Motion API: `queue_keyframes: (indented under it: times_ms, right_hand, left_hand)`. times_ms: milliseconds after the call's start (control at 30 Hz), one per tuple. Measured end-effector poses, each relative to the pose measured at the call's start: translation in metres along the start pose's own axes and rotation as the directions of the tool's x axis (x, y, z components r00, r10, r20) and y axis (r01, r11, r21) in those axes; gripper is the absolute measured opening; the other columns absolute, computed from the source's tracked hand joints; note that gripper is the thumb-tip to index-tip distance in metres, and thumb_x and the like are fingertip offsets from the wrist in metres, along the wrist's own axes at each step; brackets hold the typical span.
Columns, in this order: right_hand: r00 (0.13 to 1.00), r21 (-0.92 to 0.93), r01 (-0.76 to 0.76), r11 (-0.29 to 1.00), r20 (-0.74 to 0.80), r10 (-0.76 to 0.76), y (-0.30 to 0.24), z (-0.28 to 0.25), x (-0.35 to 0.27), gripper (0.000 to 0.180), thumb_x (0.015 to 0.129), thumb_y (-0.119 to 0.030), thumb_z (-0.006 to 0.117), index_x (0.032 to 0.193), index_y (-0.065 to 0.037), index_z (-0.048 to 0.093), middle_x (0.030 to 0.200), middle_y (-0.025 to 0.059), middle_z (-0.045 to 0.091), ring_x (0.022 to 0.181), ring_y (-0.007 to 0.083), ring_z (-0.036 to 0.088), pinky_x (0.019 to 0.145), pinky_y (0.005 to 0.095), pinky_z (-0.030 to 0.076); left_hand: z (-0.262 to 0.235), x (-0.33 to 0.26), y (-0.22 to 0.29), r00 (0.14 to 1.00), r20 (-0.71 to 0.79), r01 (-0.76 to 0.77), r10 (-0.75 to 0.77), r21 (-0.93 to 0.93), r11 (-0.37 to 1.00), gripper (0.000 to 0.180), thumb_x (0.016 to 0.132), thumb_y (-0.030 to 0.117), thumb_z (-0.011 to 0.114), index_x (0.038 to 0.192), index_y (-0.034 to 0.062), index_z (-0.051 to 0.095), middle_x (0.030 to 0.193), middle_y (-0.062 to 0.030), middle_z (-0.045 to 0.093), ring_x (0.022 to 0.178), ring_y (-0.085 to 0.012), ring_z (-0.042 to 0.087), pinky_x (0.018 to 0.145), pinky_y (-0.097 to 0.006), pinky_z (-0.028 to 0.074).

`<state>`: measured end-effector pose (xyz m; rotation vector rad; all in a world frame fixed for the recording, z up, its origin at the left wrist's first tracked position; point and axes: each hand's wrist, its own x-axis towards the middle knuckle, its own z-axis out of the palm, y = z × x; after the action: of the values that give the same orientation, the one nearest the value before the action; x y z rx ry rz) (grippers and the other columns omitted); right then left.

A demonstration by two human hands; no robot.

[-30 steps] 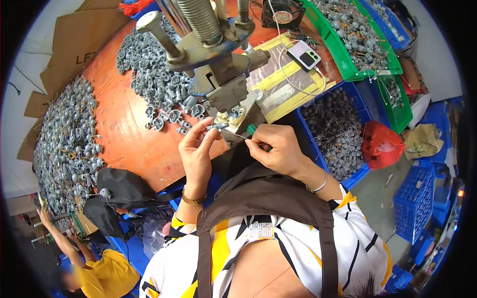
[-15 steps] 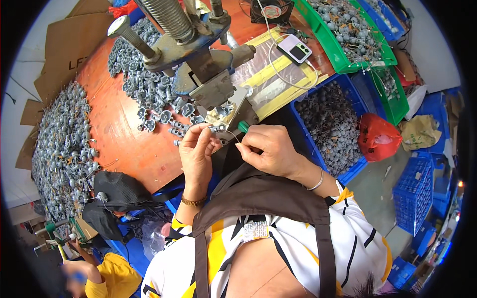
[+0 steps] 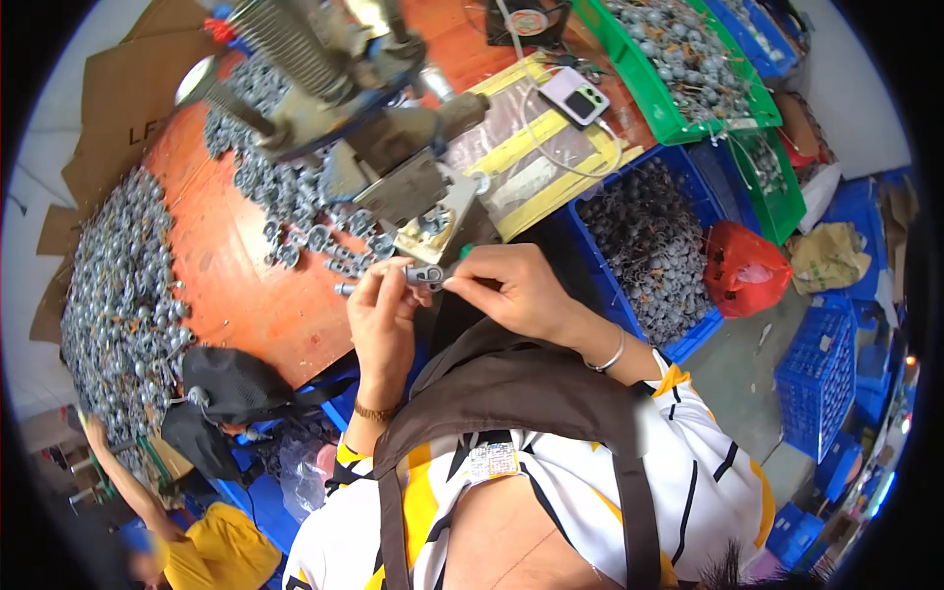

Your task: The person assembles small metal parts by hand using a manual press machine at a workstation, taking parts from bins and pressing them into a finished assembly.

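Note:
My left hand (image 3: 380,320) pinches a small grey plastic fitting (image 3: 424,276) with a round opening, held level just in front of the bench press. The fingertips of my right hand (image 3: 518,287) are closed together at the fitting's right end. Half a second ago a thin wire ran from them to the fitting; now my fingers hide most of it. Beyond my hands stands the metal press (image 3: 398,187), with a pale block (image 3: 425,234) under its head. Loose grey fittings (image 3: 285,197) lie left of the press.
A large heap of grey parts with wires (image 3: 123,305) covers the table's left side. A phone (image 3: 574,96) on a cable lies behind. Right are a green tray (image 3: 678,128), a blue crate (image 3: 582,228) and a red bag (image 3: 747,270). Another person's yellow sleeve (image 3: 231,546) shows lower left.
My right fingertips have moved left, up against the fitting, and the wire between the hands no longer shows. The fitting is turned more sideways. The other person's arm has swung up.

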<state>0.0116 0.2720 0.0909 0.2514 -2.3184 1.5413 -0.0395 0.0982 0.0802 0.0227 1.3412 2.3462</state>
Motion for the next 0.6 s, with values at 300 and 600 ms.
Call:
queue_keyframes:
  times_ms: [300, 600]
  right_hand:
    - [0.714, 0.627, -0.68, 0.379, 0.451, 0.536, -0.02, -0.021, 0.006, 0.016, 0.093, -0.021, 0.057, 0.099, -0.006, 0.06, 0.069, 0.0022, 0.062, 0.049, 0.0046, 0.051, 0.042, 0.0169, 0.036]
    - [0.962, 0.272, -0.246, 0.93, -0.051, 0.269, 0.018, -0.015, 0.01, 0.009, 0.089, -0.009, 0.06, 0.093, -0.002, 0.058, 0.07, 0.0009, 0.055, 0.063, 0.0065, 0.052, 0.056, 0.0255, 0.043]
  left_hand:
    - [0.011, -0.001, -0.003, 0.658, 0.524, -0.734, 0.541, 0.608, 0.303, 0.02, 0.086, 0.014, 0.061, 0.098, 0.0032, 0.072, 0.124, -0.0217, 0.052, 0.111, -0.0315, 0.052, 0.088, -0.039, 0.045]
    - [0.004, 0.002, 0.019, 0.719, -0.123, -0.447, 0.684, 0.671, 0.591, 0.04, 0.09, 0.003, 0.056, 0.128, -0.006, 0.049, 0.124, -0.0159, 0.054, 0.113, -0.0225, 0.053, 0.099, -0.037, 0.04]
